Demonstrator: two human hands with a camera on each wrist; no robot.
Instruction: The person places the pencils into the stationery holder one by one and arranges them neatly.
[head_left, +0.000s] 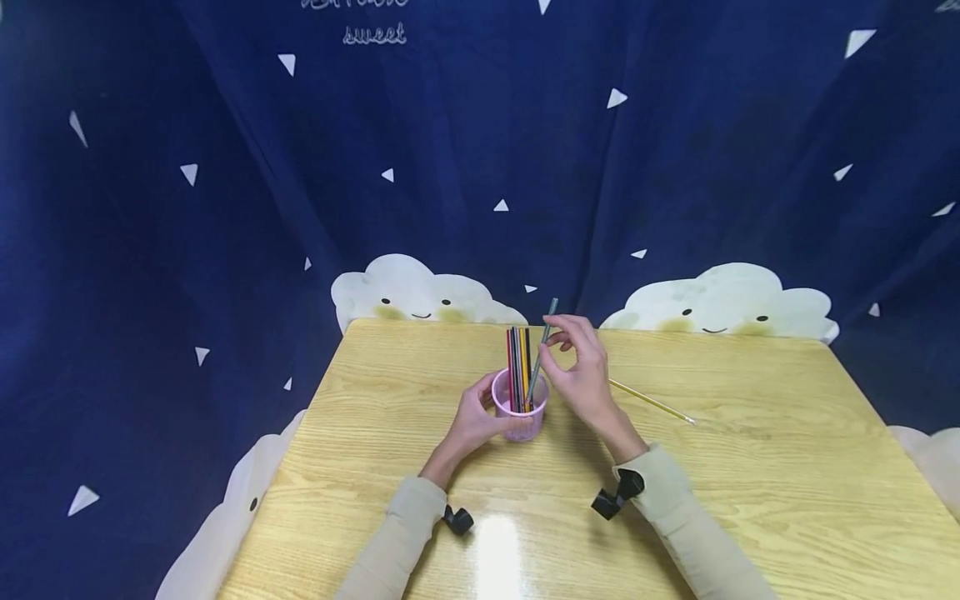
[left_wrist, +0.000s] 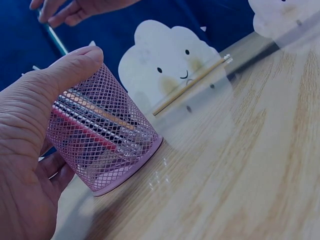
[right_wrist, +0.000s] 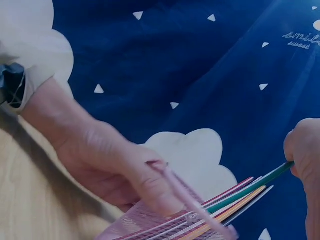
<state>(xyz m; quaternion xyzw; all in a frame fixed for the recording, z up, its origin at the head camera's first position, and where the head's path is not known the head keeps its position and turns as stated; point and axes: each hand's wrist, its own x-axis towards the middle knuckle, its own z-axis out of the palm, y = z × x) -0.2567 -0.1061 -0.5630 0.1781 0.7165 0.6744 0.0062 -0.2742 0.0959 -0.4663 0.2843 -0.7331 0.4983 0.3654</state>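
Observation:
A pink mesh pen cup (head_left: pixel 521 427) stands on the table, and several pencils (head_left: pixel 519 367) in red, black, yellow and other colours lean inside it. My left hand (head_left: pixel 476 417) grips the cup from the left, its thumb across the front near the rim, as the left wrist view (left_wrist: pixel 30 120) also shows. Above the cup's right side, my right hand (head_left: pixel 581 371) pinches a green pencil (head_left: pixel 553 307) between thumb and fingers. In the right wrist view the green pencil (right_wrist: pixel 272 175) slants down among the others, its lower end inside the cup.
A yellow pencil (head_left: pixel 652 401) lies on the wooden table (head_left: pixel 750 500) to the right of my right hand. Behind the table hangs a dark blue curtain (head_left: pixel 465 108) with white triangles and smiling clouds. Each sleeve carries a small black wrist camera (head_left: pixel 458 521).

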